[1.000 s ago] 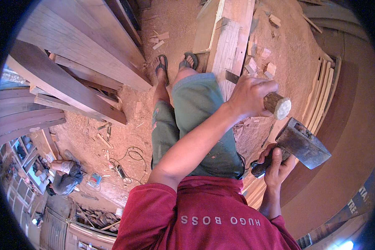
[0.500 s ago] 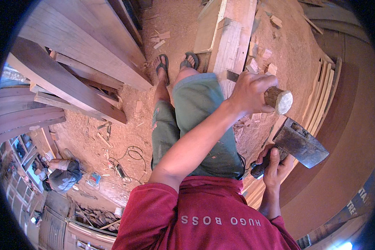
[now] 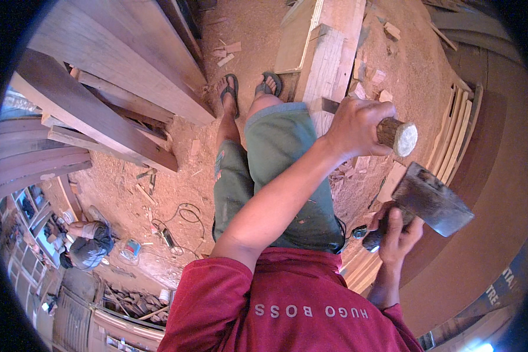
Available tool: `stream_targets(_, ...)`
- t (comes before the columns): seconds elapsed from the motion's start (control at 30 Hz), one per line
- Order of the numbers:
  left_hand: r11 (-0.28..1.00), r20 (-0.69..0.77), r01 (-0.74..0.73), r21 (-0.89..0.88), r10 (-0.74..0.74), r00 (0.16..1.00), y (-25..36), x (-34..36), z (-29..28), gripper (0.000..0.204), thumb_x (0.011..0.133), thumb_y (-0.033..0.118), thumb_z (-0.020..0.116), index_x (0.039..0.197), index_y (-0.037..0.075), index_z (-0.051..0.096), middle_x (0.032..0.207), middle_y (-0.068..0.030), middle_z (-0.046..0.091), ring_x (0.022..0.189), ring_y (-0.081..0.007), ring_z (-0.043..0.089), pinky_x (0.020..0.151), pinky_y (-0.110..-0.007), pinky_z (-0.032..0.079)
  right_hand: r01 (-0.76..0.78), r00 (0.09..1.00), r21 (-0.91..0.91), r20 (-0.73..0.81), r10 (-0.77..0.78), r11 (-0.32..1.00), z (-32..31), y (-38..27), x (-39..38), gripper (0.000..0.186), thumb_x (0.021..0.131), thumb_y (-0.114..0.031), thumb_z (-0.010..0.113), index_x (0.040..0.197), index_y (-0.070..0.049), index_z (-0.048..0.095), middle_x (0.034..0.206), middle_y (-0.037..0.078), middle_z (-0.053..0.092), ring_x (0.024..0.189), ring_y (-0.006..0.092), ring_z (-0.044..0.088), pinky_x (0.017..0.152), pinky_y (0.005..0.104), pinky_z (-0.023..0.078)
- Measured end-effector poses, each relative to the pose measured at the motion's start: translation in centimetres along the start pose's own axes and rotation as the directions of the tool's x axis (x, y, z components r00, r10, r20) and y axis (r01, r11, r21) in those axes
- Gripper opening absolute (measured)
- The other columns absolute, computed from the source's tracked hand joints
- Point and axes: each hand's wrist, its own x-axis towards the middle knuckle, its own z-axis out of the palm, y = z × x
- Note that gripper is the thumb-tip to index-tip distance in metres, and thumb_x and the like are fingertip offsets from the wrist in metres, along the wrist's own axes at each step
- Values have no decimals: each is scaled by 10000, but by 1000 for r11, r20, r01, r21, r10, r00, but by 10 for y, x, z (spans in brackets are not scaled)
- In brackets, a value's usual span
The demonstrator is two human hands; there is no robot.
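My left hand (image 3: 358,128) is wrapped round the thick wooden handle of a chisel (image 3: 403,138), its pale, battered end sticking out to the right. The dark metal blade points left and lies at the near end of a pale squared timber (image 3: 325,61); whether its edge bites into the wood I cannot tell. In my right hand (image 3: 398,237) is a heavy hammer (image 3: 433,200) with a blocky, dark metal head, gripped by the handle close below the head. The head hangs just nearer to me than the chisel's end, apart from it.
Large shaped planks (image 3: 117,53) lean at the left. Wood offcuts (image 3: 392,30) and sawdust cover the floor. Thin boards (image 3: 454,132) and a broad brown panel (image 3: 481,176) stand at the right. A cable (image 3: 188,214) lies at the left, and another person (image 3: 91,246) crouches beyond it.
The hammer and my right hand have shifted slightly to the right, and the hammer head has tilted a little. My left hand and the chisel have moved only slightly right.
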Motion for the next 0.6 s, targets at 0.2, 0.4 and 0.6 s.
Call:
stream_targets(0.2,1000,8,9,15,-9,1000,0,-1,-4,447,487,222,852,825,92,590,737,-101,652,685,-285,664,607,-390,506,299,954,291,-105,-281,909,-30,-52,18,408,911,-393,619,972,2,534,695,105,577,537,201,574,465,328,478)
stream_targets(0.4,1000,-11,18,0,-18,1000,1,-3,1,422,486,142,841,845,89,625,783,-101,669,707,-270,674,631,-363,515,197,980,-651,140,-139,733,-27,-39,32,242,942,-217,619,978,10,545,689,45,558,545,145,530,489,270,417)
stream_targets(0.6,1000,-34,20,-19,-20,999,4,-6,-6,370,515,137,824,834,78,646,776,-105,672,710,-274,679,646,-338,521,281,958,56,-77,-276,958,-19,-76,20,260,964,-247,593,996,6,543,722,61,555,556,137,532,512,248,432)
